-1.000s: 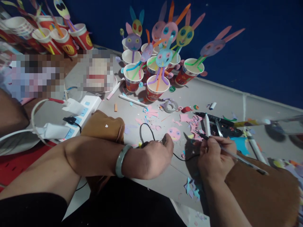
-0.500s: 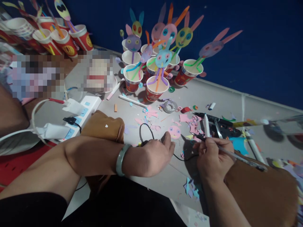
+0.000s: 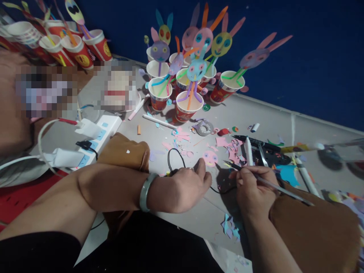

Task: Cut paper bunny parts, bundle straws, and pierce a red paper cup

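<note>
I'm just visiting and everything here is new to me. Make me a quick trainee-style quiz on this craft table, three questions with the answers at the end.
1. Choose one. What does the right hand hold?
a) a paper cup
b) a pen
c) a roll of tape

2. True or false: there is a bracelet on the left arm.

3. Short answer: what colour is the paper face lying nearest the left hand?

Key: 1. b; 2. true; 3. pink.
</note>
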Demonstrator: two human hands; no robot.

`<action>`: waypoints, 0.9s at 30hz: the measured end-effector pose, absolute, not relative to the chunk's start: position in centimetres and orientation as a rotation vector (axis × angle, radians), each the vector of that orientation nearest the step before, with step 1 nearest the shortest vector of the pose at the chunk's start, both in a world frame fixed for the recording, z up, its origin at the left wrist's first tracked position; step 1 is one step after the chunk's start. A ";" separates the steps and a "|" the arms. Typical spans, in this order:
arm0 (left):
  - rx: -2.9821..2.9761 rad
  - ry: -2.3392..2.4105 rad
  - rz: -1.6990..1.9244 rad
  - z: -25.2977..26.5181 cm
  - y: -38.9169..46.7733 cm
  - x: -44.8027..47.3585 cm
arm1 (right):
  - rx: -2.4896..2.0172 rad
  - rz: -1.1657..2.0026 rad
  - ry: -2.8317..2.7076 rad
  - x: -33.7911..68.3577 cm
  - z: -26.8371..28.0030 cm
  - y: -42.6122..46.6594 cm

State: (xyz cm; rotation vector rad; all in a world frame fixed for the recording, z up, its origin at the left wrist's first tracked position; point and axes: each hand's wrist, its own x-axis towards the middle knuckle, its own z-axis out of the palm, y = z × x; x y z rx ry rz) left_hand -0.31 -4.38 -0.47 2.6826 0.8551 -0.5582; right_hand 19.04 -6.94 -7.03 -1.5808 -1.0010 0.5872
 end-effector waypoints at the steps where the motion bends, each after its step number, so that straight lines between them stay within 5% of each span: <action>1: 2.681 0.852 -0.575 -0.4 -4.4 -0.3 | -1.587 0.586 -1.007 19.1 -7.1 -7.0; 27: 2.734 0.875 -0.509 -0.5 -4.5 -0.3 | -1.803 0.503 -1.253 19.5 -7.6 -7.4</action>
